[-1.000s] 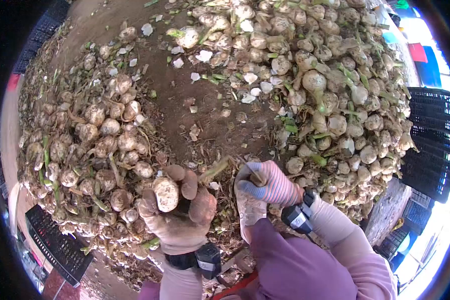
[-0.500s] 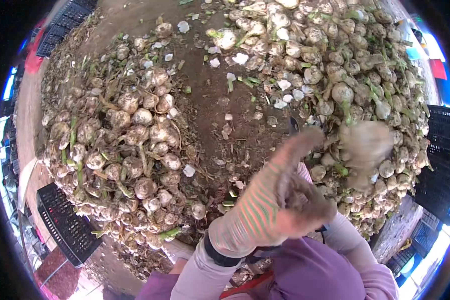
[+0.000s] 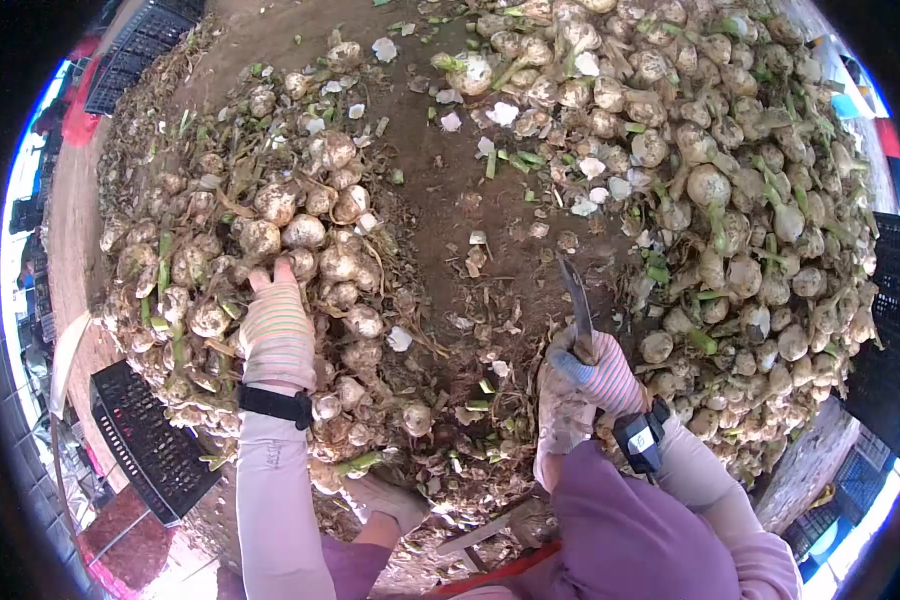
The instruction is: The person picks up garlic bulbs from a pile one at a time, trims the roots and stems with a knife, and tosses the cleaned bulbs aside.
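Note:
Two heaps of soil-covered garlic bulbs flank a strip of bare ground. My left hand (image 3: 278, 330), in a striped glove with bare fingertips, reaches onto the left heap (image 3: 285, 232). Two of its fingertips show slightly apart, touching bulbs; its thumb is hidden. In my right hand (image 3: 606, 376), also gloved in stripes, is a knife (image 3: 576, 305) with its dark blade pointing up and away from me. This hand is near my knee, left of the right heap (image 3: 735, 272).
Black crates stand at the lower left (image 3: 150, 445), upper left (image 3: 142, 55) and right edge (image 3: 895, 310). White peel scraps (image 3: 503, 114) and green stem pieces (image 3: 525, 158) litter the soil. My purple-clad leg (image 3: 630, 520) is at the bottom.
My left hand has moved from in front of my right hand to the left heap. The blurred bulb over the right heap no longer shows in the air. My right hand and the knife are now plainly visible.

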Demonstrator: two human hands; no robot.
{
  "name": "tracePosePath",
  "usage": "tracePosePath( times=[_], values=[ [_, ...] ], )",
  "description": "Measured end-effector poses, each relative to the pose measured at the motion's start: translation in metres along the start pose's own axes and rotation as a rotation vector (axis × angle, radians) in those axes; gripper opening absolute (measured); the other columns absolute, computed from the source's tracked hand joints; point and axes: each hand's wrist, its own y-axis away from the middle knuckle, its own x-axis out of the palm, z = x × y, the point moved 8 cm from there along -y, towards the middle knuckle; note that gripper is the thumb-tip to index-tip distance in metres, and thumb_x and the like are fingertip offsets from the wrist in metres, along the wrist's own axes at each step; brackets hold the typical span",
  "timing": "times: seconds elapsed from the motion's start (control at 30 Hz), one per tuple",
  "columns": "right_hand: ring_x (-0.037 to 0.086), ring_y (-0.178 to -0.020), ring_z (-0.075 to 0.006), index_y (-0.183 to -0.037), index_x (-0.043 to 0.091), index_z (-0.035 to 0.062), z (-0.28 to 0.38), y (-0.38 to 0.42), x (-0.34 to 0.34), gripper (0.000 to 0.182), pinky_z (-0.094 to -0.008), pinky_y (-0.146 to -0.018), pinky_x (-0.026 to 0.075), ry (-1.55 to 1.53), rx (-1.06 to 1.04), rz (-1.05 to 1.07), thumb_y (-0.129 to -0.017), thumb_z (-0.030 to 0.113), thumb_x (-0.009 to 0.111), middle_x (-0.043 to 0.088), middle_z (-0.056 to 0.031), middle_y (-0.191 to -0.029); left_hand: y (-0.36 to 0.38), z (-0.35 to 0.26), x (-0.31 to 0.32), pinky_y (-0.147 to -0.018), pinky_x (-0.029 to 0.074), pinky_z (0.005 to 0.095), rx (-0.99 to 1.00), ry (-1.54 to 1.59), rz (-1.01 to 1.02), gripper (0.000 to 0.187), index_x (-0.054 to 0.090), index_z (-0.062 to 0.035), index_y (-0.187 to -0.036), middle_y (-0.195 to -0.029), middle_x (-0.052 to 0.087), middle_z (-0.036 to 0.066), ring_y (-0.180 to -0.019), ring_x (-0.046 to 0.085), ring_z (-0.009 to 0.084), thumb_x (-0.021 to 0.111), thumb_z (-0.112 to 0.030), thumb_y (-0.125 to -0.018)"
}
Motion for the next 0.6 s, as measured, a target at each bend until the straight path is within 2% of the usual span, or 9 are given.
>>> tracePosePath(
  times=[0.1, 0.17, 0.23, 0.3, 0.37, 0.43, 0.5, 0.57, 0.6],
  values=[
    [0.045, -0.066, -0.0047, -0.081, 0.058, 0.0029, 0.012, 0.004, 0.006, 0.009, -0.0226, -0.06, 0.04, 0.084, -0.037, 0.011, -0.083, 0.011, 0.061, 0.052, 0.0041, -0.07, 0.002, 0.007, 0.013, -0.074, 0.051, 0.0396, 0.204, -0.065, 0.038, 0.058, 0.044, -0.0101, -0.123, -0.116, 0.045, 0.02, -0.091, 0.059, 0.0347, 0.064, 0.0, -0.069],
    [0.044, -0.063, -0.0037, -0.079, 0.058, 0.0041, 0.019, 0.006, 0.01, 0.008, -0.0205, -0.058, 0.038, 0.084, -0.041, 0.014, -0.082, 0.011, 0.06, 0.05, 0.005, -0.068, 0.022, 0.007, -0.006, -0.072, 0.051, 0.0394, 0.557, 0.444, -0.232, 0.054, 0.048, -0.0056, -0.118, -0.11, 0.05, 0.019, -0.086, 0.06, 0.0287, 0.066, -0.002, -0.067],
    [0.042, -0.06, -0.0028, -0.077, 0.058, 0.0052, 0.017, 0.005, 0.015, 0.008, -0.0185, -0.055, 0.036, 0.085, -0.047, 0.031, -0.082, 0.011, 0.06, 0.049, 0.006, -0.066, 0.047, 0.014, -0.028, -0.059, 0.051, 0.0332, 0.349, 0.992, 0.039, 0.043, 0.049, -0.001, -0.116, -0.109, 0.054, 0.012, -0.076, 0.06, 0.0195, 0.063, -0.014, -0.077],
    [0.043, -0.061, -0.0028, -0.078, 0.057, 0.0045, 0.006, 0.003, 0.013, 0.009, -0.0189, -0.055, 0.036, 0.092, -0.07, 0.034, -0.083, 0.012, 0.059, 0.05, 0.0057, -0.067, 0.072, 0.044, -0.035, -0.048, 0.046, 0.0248, 0.167, 1.404, 0.101, 0.04, 0.049, -0.0027, -0.117, -0.104, 0.055, 0.005, -0.065, 0.057, 0.0121, 0.056, -0.025, -0.086],
    [0.045, -0.062, -0.0031, -0.082, 0.058, 0.0036, 0.0, 0.002, 0.013, 0.008, -0.0195, -0.056, 0.038, 0.094, -0.029, 0.064, -0.084, 0.012, 0.058, 0.051, 0.0051, -0.069, 0.085, 0.096, -0.055, -0.043, 0.04, 0.0195, 0.198, 1.742, -0.325, 0.043, 0.045, -0.0029, -0.121, -0.094, 0.053, -0.001, -0.058, 0.049, 0.0038, 0.052, -0.031, -0.089],
    [0.045, -0.066, -0.0044, -0.083, 0.058, 0.003, 0.002, 0.001, 0.014, 0.011, -0.0223, -0.061, 0.04, 0.036, -0.026, 0.061, -0.082, 0.014, 0.062, 0.052, 0.0042, -0.07, 0.104, 0.209, -0.041, -0.046, 0.04, 0.019, 0.081, 1.792, -0.441, 0.042, 0.044, -0.0018, -0.122, -0.091, 0.051, -0.001, -0.059, 0.048, 0.0046, 0.047, -0.031, -0.091],
    [0.045, -0.066, -0.0044, -0.082, 0.058, 0.0031, 0.005, 0.004, 0.016, 0.011, -0.0227, -0.061, 0.04, 0.034, 0.04, 0.041, -0.082, 0.014, 0.062, 0.052, 0.0044, -0.07, 0.12, 0.343, -0.038, -0.051, 0.041, 0.0187, 0.019, 1.149, -0.622, 0.046, 0.041, -0.0006, -0.123, -0.089, 0.051, -0.001, -0.065, 0.05, 0.0074, 0.048, -0.031, -0.089],
    [0.046, -0.068, -0.005, -0.082, 0.058, 0.0028, 0.007, 0.004, 0.017, 0.012, -0.0234, -0.062, 0.04, 0.116, 0.041, 0.044, -0.082, 0.014, 0.062, 0.053, 0.0042, -0.071, 0.136, 0.586, 0.01, -0.054, 0.041, 0.0208, -0.169, 0.691, -0.714, 0.051, 0.041, 0.0008, -0.123, -0.094, 0.055, 0.003, -0.075, 0.052, 0.0103, 0.058, -0.017, -0.079],
    [0.046, -0.07, -0.0053, -0.083, 0.058, 0.0022, 0.006, 0.003, 0.017, 0.012, -0.0232, -0.064, 0.041, 0.125, 0.001, 0.06, -0.082, 0.014, 0.062, 0.053, 0.0035, -0.072, 0.147, 0.634, 0.019, -0.058, 0.044, 0.0227, -0.287, 1.477, -0.802, 0.057, 0.04, 0.0014, -0.125, -0.098, 0.056, 0.007, -0.082, 0.054, 0.0123, 0.06, -0.008, -0.072]
  ],
)
